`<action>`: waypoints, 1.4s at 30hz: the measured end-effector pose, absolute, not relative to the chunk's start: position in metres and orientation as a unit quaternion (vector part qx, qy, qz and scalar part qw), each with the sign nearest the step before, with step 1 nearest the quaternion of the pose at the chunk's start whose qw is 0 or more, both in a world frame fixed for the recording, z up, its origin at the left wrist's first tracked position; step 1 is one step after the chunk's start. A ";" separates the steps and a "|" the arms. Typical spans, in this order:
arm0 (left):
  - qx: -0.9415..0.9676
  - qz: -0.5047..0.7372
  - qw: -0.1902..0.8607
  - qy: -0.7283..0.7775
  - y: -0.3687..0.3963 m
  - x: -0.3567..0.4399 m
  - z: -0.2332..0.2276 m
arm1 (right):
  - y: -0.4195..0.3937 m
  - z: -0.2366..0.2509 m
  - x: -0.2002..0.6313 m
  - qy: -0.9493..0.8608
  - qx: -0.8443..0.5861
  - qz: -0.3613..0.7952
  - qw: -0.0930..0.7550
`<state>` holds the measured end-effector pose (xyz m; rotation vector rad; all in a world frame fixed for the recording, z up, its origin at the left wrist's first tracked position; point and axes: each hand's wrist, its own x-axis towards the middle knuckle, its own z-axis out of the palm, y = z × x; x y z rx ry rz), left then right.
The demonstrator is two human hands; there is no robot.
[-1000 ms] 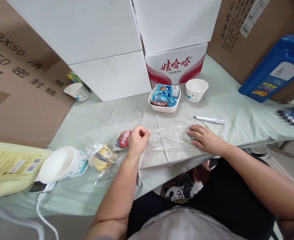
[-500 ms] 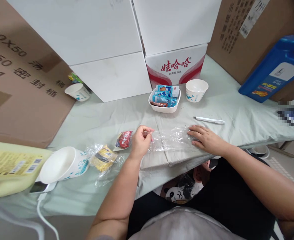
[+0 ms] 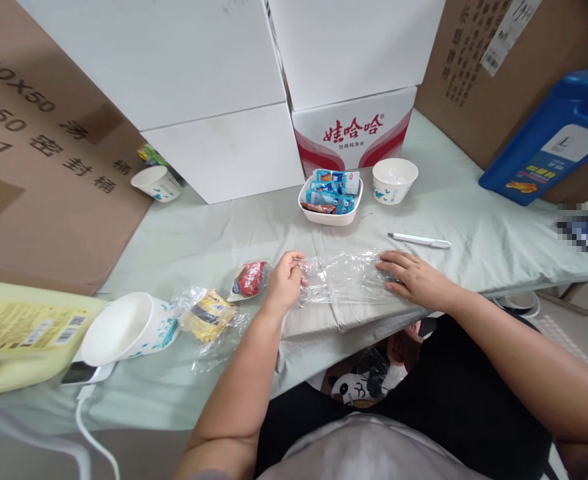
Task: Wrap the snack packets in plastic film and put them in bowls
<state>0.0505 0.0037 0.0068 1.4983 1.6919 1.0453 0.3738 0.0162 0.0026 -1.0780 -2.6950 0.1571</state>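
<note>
Here, on the pale-green cloth (image 3: 214, 233) among cardboard boxes (image 3: 49, 180), both hands pin a clear bag (image 3: 347, 277).

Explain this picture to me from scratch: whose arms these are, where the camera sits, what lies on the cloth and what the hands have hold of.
No machine here: a person wears a camera on the head, looking down at their own bare arms. The left hand pinches one end of a clear plastic bag lying on the pale cloth-covered table; the right hand presses flat on the other end. Around them lie a red packet, a yellow wrapped snack, a tipped paper cup, a white dish of blue sachets, a paper bowl and a white pen.
</note>
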 end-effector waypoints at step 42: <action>0.578 0.404 0.110 0.701 0.005 0.044 0.012 | 0.016 0.004 0.374 -0.921 -0.365 0.060 0.121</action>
